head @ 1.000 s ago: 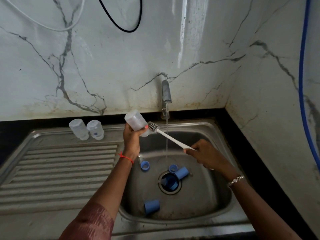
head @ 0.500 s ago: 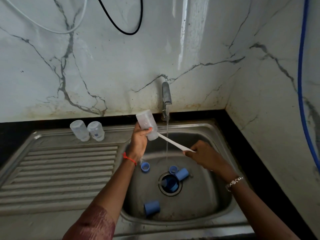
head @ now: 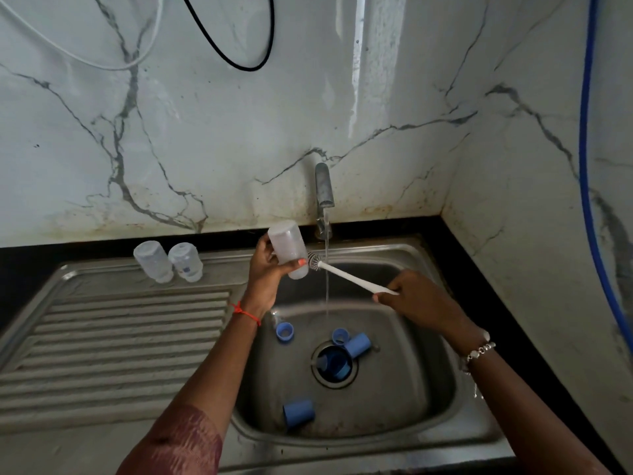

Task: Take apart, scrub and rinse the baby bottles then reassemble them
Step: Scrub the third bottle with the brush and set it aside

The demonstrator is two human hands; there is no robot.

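Blue caps (head: pixel 298 413) and water stream (head: pixel 327 286) crowd the sink (head: pixel 428 389).

My left hand (head: pixel 270 272) holds a bottle (head: pixel 287 246) over the sink (head: pixel 431 389), left of the brush (head: pixel 346 277) in my right hand (head: pixel 421 299), with two other bottles (head: pixel 152 260) on the drainboard (head: pixel 120 337) further left.
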